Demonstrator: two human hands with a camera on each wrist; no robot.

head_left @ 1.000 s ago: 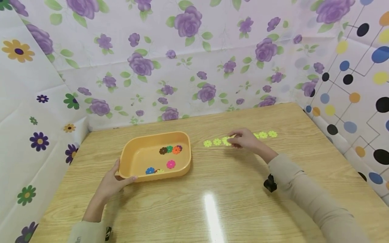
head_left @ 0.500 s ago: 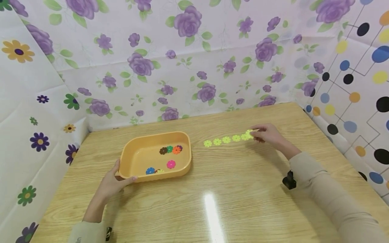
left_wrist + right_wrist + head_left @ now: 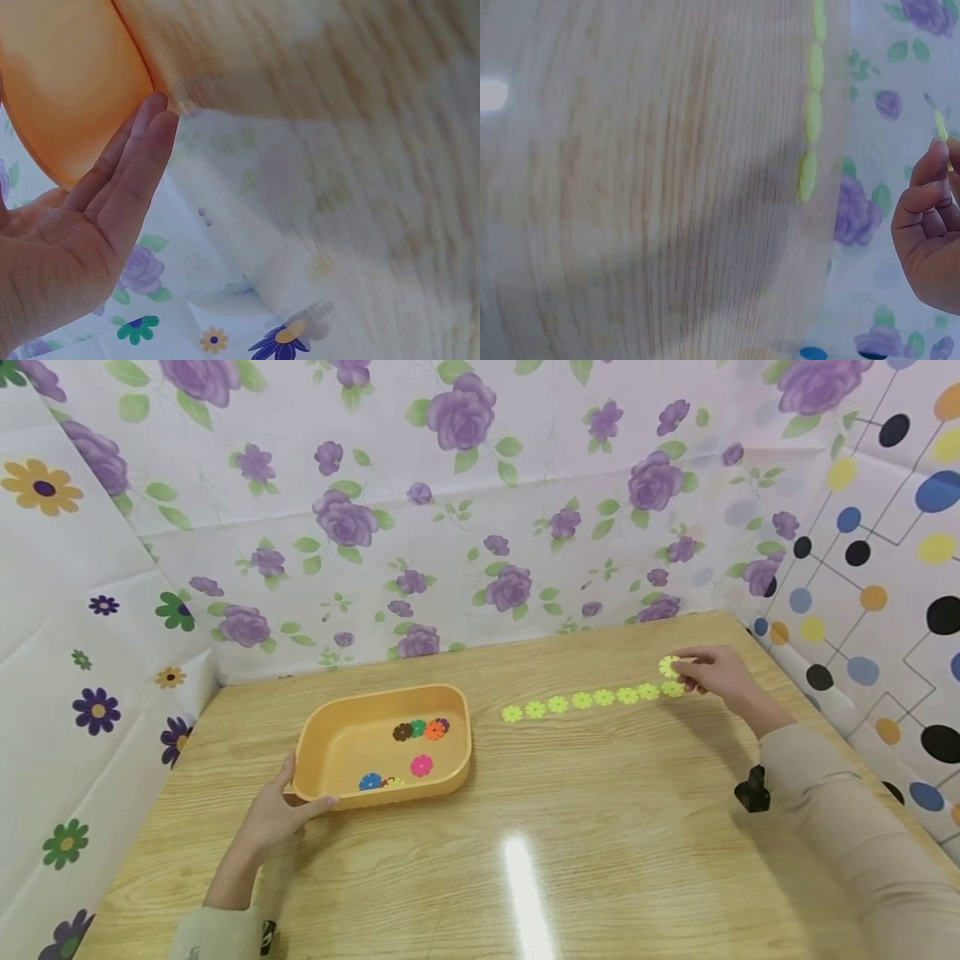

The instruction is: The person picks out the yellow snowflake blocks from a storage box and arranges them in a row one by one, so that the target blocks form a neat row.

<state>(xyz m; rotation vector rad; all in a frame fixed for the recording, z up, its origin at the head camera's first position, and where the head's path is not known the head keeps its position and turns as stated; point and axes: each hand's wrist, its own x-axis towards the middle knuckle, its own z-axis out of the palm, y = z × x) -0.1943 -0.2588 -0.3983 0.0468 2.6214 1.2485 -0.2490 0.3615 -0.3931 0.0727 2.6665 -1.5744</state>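
Observation:
My right hand (image 3: 723, 677) pinches a yellow-green flower-shaped plastic disc (image 3: 669, 667) between thumb and fingertips. It holds the disc raised, just behind the right end of a row of matching yellow-green discs (image 3: 582, 700) lying flat on the table. In the right wrist view the pinched disc (image 3: 941, 126) shows edge-on. My left hand (image 3: 273, 810) grips the near left corner of an orange-yellow plastic basin (image 3: 459, 781), thumb at the front rim. The left wrist view shows its fingers (image 3: 139, 157) along the basin's outside.
Inside the basin lie several discs: a brown disc (image 3: 402, 732), a green disc (image 3: 418, 727), an orange disc (image 3: 434, 730), a pink disc (image 3: 422, 766) and a blue disc (image 3: 370, 782) among them. Flower-patterned sheeting (image 3: 420, 568) borders the wooden table (image 3: 600, 827) behind and at the left.
My right hand has moved right along the row, leaving further discs lying there, and now holds one raised behind the row's right end. The left hand stays at the basin.

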